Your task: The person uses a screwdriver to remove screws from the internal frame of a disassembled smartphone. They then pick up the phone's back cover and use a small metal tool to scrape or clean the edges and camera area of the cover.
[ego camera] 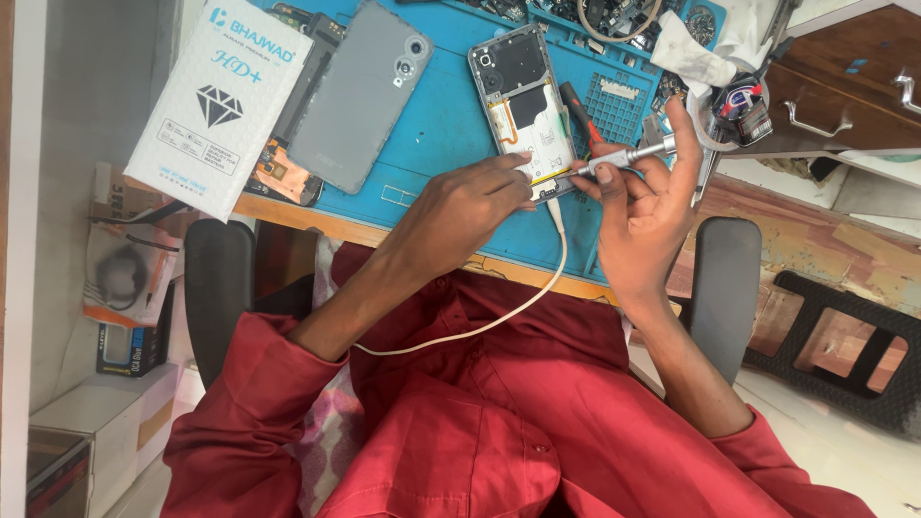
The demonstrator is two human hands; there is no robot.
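An opened phone (523,101) with its back removed lies on the blue work mat (432,125). My left hand (460,206) presses its fingertips on the phone's lower end, holding it down. My right hand (643,206) grips a silver screwdriver (624,158), its tip on the phone's bottom edge. A white cable (537,288) runs from the phone's bottom down across my red shirt.
A grey phone back cover (360,91) and another opened phone (288,173) lie left on the mat. A white packet (216,101) hangs over the desk's left edge. A red-handled tool (578,110), cloth (696,53) and parts tray sit at back right. Chair armrests flank me.
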